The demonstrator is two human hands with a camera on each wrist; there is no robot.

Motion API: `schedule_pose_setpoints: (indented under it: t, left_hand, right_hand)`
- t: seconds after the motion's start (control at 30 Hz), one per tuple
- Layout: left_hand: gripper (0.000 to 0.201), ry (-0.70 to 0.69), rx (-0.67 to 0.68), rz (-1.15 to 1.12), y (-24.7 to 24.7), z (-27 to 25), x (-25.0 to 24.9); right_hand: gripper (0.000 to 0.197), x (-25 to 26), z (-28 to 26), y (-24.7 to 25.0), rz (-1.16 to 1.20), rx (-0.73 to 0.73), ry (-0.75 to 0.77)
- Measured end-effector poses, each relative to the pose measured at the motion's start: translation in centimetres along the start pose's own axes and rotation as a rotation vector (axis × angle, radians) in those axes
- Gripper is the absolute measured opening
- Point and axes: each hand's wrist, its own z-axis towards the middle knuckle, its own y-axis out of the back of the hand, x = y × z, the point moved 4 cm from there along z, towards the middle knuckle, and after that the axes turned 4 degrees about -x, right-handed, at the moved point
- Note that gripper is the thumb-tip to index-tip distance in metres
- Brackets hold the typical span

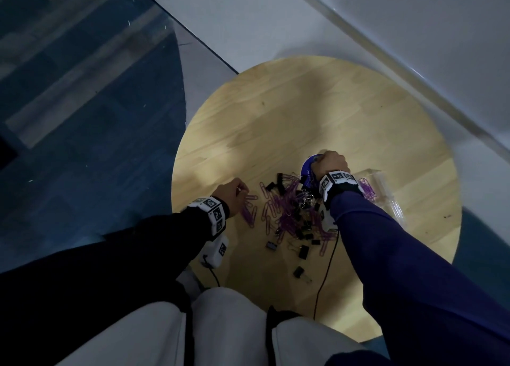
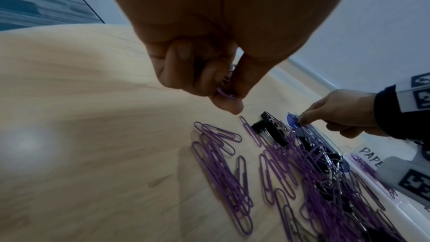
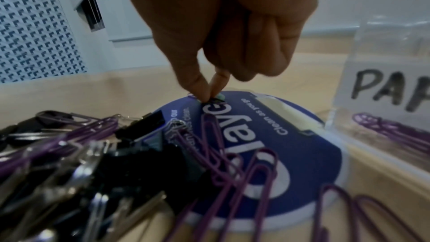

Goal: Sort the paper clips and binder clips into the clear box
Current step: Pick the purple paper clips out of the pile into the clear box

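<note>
Head view: a round wooden worktop (image 1: pixel 317 112) fills the middle of the frame. A heap of purple paper clips (image 1: pixel 287 214) and black binder clips (image 1: pixel 303 251) lies at its centre, with strays toward the lower edge. The left hand (image 1: pixel 231 197) sits at the heap's left edge, fingers bunched. The right hand (image 1: pixel 332 163) is above the heap, over a blue disc (image 1: pixel 306 170). The clear box (image 1: pixel 386 192) stands just right of the right wrist, with some purple clips inside.

Left wrist view: the left hand (image 2: pixel 209 73) hangs just over the worktop, its thumb and fingers (image 2: pixel 232 106) pinching several purple paper clips. More paper clips (image 2: pixel 223 168) lie below it in the lower middle, and binder clips (image 2: pixel 272 130) to their right. At right, the right hand (image 2: pixel 335 113) touches the disc (image 2: pixel 293 120) with its fingertips.

Right wrist view: the right hand (image 3: pixel 223 30) reaches down from the top, thumb and forefinger pressed together on something small and dark at the far edge of the disc (image 3: pixel 302 146); what it is cannot be told. Paper clips (image 3: pixel 232 172) and binder clips (image 3: pixel 130 168) crowd the lower left. The box (image 3: pixel 381 120), labelled "PAP", is at right with clips in it.
</note>
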Motion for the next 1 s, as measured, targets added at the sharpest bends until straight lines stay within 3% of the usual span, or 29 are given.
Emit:
schedule_pose_setpoints:
  t: [0.13, 0.33, 0.47, 0.6, 0.73, 0.87, 1.0]
  left_hand:
    - [0.014, 0.004, -0.007, 0.005, 0.2, -0.1, 0.9]
    - [0.019, 0.018, -0.006, -0.019, -0.4, -0.5, 1.6]
    - [0.031, 0.016, -0.019, 0.016, -0.7, -0.3, 1.1]
    - [0.031, -0.012, 0.005, -0.013, -0.5, -0.7, 0.0]
    - [0.02, -0.011, -0.014, -0.027, 0.0, -0.6, -0.2]
    - [0.033, 0.029, 0.108, 0.09, 0.2, -0.7, -0.6]
    - [0.031, -0.225, 0.098, 0.456, -0.2, -1.2, -1.5]
  right_hand:
    - [0.015, -0.2, -0.1, -0.8, 0.026, 0.093, -0.005]
    - [0.041, -1.1, -0.6, -1.3, 0.016, 0.101, 0.009]
    - [0.035, -1.3, -2.6, 1.6, 0.342, 0.038, -0.048]
    - [0.03, -2.1, -8.3, 2.1, 1.07, 0.11, -0.101]
    - [0.024, -2.9, -15.2, -0.3, 1.286, 0.227, -0.11]
    - [0.027, -3.1, -20.0, -3.6, 1.469, 0.335, -0.12]
    - [0.032, -2.9, -22.8, -5.4, 1.429, 0.285, -0.179]
